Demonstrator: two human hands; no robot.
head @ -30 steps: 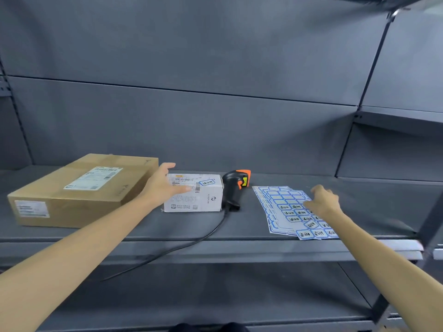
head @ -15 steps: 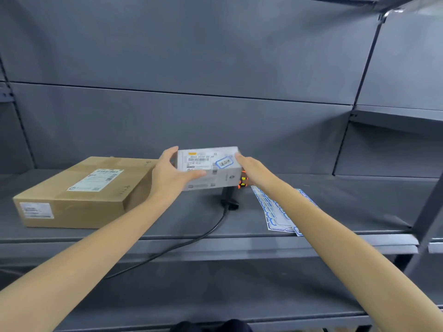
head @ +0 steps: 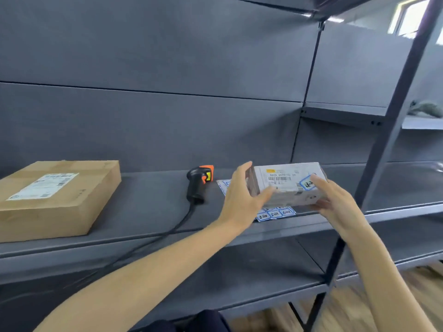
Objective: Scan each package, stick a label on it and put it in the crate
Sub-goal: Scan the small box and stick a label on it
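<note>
White cardboard filled the span between the fingers: the small package (head: 288, 185) was held clear of the shelf (head: 148, 207) by both hands, one at each end. The left hand (head: 242, 200) clasped the left end, fingers (head: 244, 167) curled over the top edge and thumb pressed to the near face. The right hand (head: 335, 202) cupped the right end, thumb resting on the top by the blue-bordered label (head: 309, 183), remaining fingers underneath. The package's long axis ran left to right, level, printed face up, directly above the label sheet (head: 275, 213). Both hands were equally close; neither was free. The scanner (head: 199, 185) lay on the shelf just left of the left hand, its cable trailing forward. A brown package (head: 57, 197) sat well apart at the far left. No crate was in view; judged, transfer to it was the step in hand.
</note>
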